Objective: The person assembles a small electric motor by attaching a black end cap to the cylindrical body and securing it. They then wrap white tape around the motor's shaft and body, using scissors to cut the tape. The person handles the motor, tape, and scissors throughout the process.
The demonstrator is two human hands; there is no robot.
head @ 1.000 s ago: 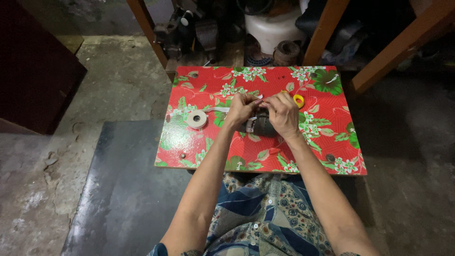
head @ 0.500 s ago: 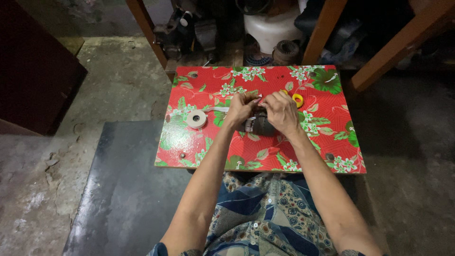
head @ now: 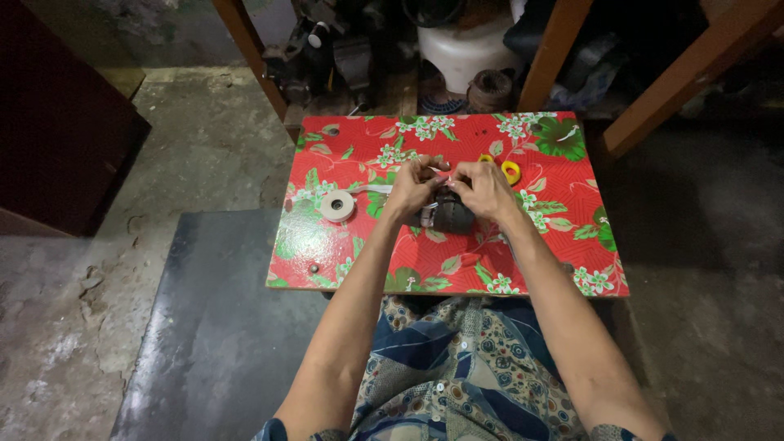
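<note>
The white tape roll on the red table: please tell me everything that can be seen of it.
The white tape roll lies flat on the left part of the red flowered tablecloth, its round hole facing up. It looks like a narrow roll of pale cloth or paper tape. A loose white strip runs from it to the right, toward the left hand. Neither hand touches the roll itself; only the tablecloth does.

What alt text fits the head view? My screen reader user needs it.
Both hands, left hand and right hand, meet over a dark round part on a red flowered table, pinching a white strip. A tape roll lies left, yellow rings behind.
</note>
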